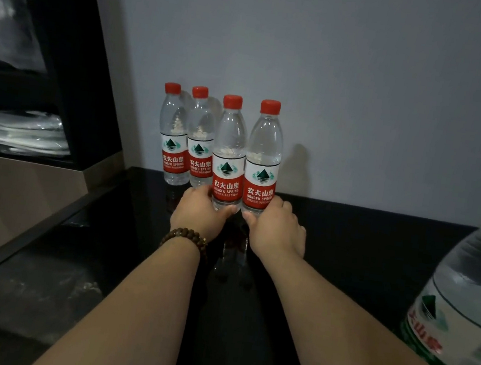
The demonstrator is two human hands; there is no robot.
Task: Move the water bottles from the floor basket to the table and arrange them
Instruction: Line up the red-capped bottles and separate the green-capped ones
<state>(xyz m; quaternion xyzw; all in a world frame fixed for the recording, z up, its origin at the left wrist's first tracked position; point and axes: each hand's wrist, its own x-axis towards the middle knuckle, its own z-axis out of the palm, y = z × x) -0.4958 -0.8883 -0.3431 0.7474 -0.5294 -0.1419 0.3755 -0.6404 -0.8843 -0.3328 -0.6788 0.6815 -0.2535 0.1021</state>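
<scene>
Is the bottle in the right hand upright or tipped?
Upright: the bottle stands on the table, cap above its base, which the right hand grips.

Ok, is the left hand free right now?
No, the left hand grips the base of the front-left bottle on the table, while the right hand grips the front-right bottle.

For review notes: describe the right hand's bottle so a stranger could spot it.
On the black table against the grey wall stand four red-capped bottles. The right hand grips the rightmost bottle at its base; only it has bare wall to its right.
</scene>
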